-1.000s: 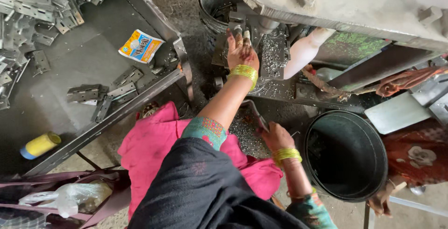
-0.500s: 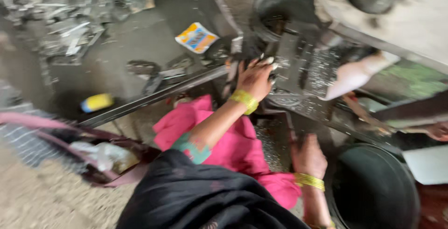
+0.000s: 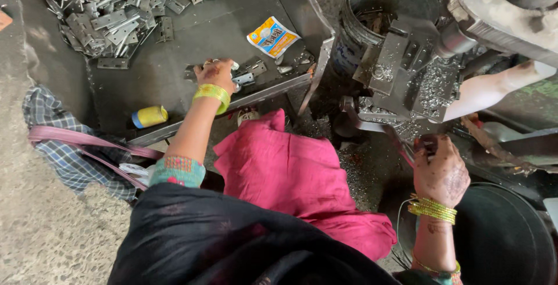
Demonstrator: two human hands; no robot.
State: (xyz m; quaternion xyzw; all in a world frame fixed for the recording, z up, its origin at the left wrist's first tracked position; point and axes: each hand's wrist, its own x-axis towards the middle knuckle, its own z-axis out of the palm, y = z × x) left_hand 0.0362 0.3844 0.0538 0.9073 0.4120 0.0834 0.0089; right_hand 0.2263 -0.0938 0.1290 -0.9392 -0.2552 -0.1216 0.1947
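Observation:
My left hand [image 3: 216,76], with a yellow bangle on its wrist, reaches into the dark metal tray [image 3: 174,81] and curls its fingers over a few small metal hinge plates [image 3: 247,77] near the tray's front edge. My right hand [image 3: 440,169], wearing several gold bangles, is closed around the dark lever [image 3: 401,142] at the foot of the press machine [image 3: 407,70]. Metal shavings cover the machine's base. A pink cloth [image 3: 290,169] lies over my lap between the two hands.
A big heap of hinge plates [image 3: 104,6] fills the tray's far left. An orange-and-white packet [image 3: 272,36] and a yellow-and-blue small bottle [image 3: 148,116] lie in the tray. A metal bucket [image 3: 395,0] stands behind the machine, a black tub [image 3: 500,238] at lower right, a checked bag [image 3: 70,157] at left.
My left hand has left the press machine and swung left into the tray onto the hinge plates. The right hand has stayed by the machine's foot. The view has shifted left.

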